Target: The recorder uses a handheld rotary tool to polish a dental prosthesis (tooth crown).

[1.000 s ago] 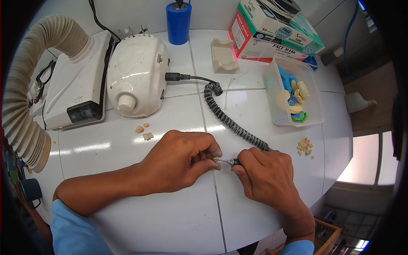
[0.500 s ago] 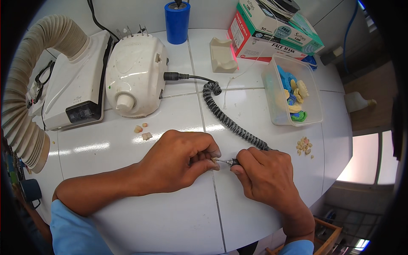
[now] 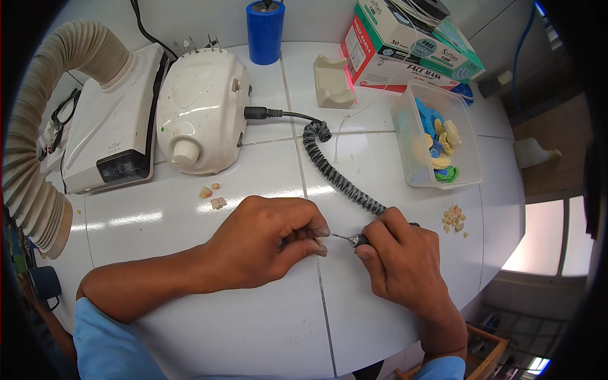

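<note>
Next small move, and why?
I'd probably have the right hand ease the handpiece slightly left and toward the lower edge, setting its thin bit to the small cream piece. The left hand pinches that piece, and the bit's tip appears just off it, close to a fingertip, so go slowly.

The handpiece [image 3: 354,240] is left of small pieces [image 3: 453,218] (tub [image 3: 410,158] behind them).

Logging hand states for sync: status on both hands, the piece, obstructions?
Left hand: pinching small pale piece. Right hand: gripping rotary handpiece, bit near left fingertips, contact unclear. No obstruction visible between hands.
</note>
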Demonstrator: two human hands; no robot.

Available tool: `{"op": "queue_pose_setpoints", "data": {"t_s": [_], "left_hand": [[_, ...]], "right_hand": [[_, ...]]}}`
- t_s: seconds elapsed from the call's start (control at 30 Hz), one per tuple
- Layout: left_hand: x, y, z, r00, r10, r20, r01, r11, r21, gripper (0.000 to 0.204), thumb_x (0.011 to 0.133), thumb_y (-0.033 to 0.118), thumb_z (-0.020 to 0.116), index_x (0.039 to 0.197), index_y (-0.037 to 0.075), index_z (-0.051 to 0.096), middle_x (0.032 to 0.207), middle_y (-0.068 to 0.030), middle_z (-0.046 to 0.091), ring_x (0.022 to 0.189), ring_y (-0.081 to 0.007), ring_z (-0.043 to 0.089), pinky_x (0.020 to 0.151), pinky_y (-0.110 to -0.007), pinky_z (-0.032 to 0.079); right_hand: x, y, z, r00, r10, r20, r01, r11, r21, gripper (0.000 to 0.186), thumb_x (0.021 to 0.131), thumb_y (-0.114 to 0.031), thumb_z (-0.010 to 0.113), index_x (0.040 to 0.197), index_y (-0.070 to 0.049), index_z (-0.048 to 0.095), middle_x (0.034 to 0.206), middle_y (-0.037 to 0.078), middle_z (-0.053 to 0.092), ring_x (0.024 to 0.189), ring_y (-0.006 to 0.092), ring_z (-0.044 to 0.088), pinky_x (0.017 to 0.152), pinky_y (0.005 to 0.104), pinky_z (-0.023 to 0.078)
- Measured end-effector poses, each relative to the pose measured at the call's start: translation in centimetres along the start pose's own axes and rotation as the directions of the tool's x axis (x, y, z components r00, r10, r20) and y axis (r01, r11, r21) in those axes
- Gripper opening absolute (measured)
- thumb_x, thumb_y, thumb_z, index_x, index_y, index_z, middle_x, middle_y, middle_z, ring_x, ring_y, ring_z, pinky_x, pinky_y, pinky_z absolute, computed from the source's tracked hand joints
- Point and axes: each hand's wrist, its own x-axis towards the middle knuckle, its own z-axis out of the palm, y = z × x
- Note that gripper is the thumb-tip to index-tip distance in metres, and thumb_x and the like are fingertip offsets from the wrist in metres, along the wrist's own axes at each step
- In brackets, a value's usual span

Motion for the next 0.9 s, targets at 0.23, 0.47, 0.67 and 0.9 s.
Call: {"op": "queue_pose_setpoints", "data": {"t_s": [0.23,0.47,0.67,0.9], "left_hand": [[-0.1,-0.3,0.0,0.998,0.067,-0.017,-0.066,0.998,0.006,0.022,0.089,0.007,0.091,0.104,0.002,0.077,0.091,-0.0085,0.078,0.070,-0.0173,0.075,0.064,-0.030,0.059],[0.0,-0.1,-0.1,1.000,0.029,0.006,-0.029,0.999,0.013,0.021,0.088,0.007,0.092,0.102,0.002,0.077,0.091,-0.0086,0.079,0.071,-0.0178,0.076,0.064,-0.030,0.059],[0.1,-0.1,-0.2,1.000,0.004,0.023,-0.004,1.000,0.027,0.021,0.088,0.008,0.092,0.102,0.002,0.078,0.090,-0.0083,0.080,0.072,-0.0178,0.078,0.065,-0.030,0.060],[0.0,0.0,-0.3,1.000,0.004,0.027,-0.005,1.000,0.017,0.020,0.088,0.008,0.092,0.101,0.002,0.078,0.089,-0.0088,0.080,0.073,-0.0183,0.079,0.065,-0.030,0.060]], "right_hand": [[-0.3,0.0,0.0,1.000,-0.030,-0.006,0.030,0.998,0.060,0.028,0.099,-0.035,0.079,0.095,-0.010,0.067,0.087,0.006,0.053,0.054,0.0217,0.057,0.051,0.0370,0.047],[0.0,-0.6,-0.2,0.999,-0.016,0.035,0.014,0.999,0.030,0.024,0.097,-0.034,0.082,0.099,-0.012,0.070,0.086,0.005,0.051,0.054,0.0198,0.056,0.051,0.0366,0.046],[0.0,-0.7,0.0,0.999,-0.007,0.042,0.005,0.999,0.048,0.022,0.095,-0.032,0.085,0.109,-0.017,0.075,0.086,0.005,0.051,0.055,0.0194,0.057,0.051,0.0367,0.046],[0.0,-0.7,0.0,0.999,-0.019,0.039,0.018,0.999,0.046,0.023,0.093,-0.031,0.086,0.109,-0.019,0.075,0.085,0.004,0.050,0.055,0.0190,0.057,0.051,0.0367,0.046]]}}
